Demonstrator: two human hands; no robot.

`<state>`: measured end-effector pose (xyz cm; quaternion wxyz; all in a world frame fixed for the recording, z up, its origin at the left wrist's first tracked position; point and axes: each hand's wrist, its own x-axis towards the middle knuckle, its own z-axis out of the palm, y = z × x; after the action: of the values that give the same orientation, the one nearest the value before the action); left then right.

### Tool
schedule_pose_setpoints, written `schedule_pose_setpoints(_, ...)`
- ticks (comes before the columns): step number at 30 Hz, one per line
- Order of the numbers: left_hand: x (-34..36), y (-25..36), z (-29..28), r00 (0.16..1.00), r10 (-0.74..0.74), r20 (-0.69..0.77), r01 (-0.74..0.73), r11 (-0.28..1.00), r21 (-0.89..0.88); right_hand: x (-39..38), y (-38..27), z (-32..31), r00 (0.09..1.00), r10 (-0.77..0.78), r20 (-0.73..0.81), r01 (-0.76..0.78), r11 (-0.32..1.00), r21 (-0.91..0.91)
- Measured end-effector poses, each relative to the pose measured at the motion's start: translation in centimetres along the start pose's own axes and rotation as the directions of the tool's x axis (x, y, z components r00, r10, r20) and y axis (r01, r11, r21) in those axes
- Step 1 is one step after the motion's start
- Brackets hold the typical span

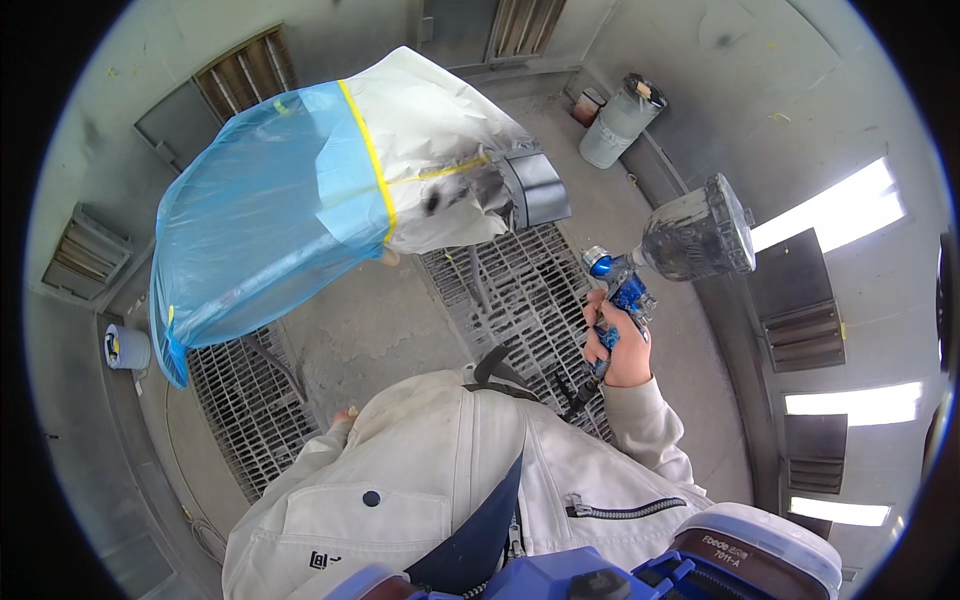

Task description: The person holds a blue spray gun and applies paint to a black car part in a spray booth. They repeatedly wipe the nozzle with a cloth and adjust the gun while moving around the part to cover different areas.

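My right hand (624,345) is wrapped round the grip of a blue spray gun (629,292), its grey, paint-stained cup (699,236) on the upper right. A hose end hangs below the grip. To the gun's left is a large panel, covered in blue plastic film (265,215) and white masking paper (430,110) joined by yellow tape (366,150). At its right end a glossy grey part (538,188) is bare, beside dark overspray on the paper. The gun is apart from the panel. Only a bit of my left hand (345,415) shows past my jacket; its fingers are hidden.
Metal floor grates (510,290) lie below the panel. A grey drum (622,122) and a small reddish can (588,106) stand by the far wall. A white bucket (127,347) sits at the left wall. Bright lights (850,210) and vents line the walls.
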<state>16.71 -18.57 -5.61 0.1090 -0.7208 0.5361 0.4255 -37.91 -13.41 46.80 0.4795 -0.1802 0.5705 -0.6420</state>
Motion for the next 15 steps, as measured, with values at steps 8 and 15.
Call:
schedule_pose_setpoints(8,-0.1,-0.3,-1.0,0.999,0.047,0.008,-0.047,0.996,0.072,0.1,0.8,-0.8,1.0,0.02,-0.02,-0.019,1.0,0.019)
schedule_pose_setpoints(15,-0.7,-0.6,-0.6,0.999,0.054,0.0,-0.054,0.986,0.157,0.1,0.7,-1.3,0.999,0.033,0.002,-0.033,0.999,0.01)
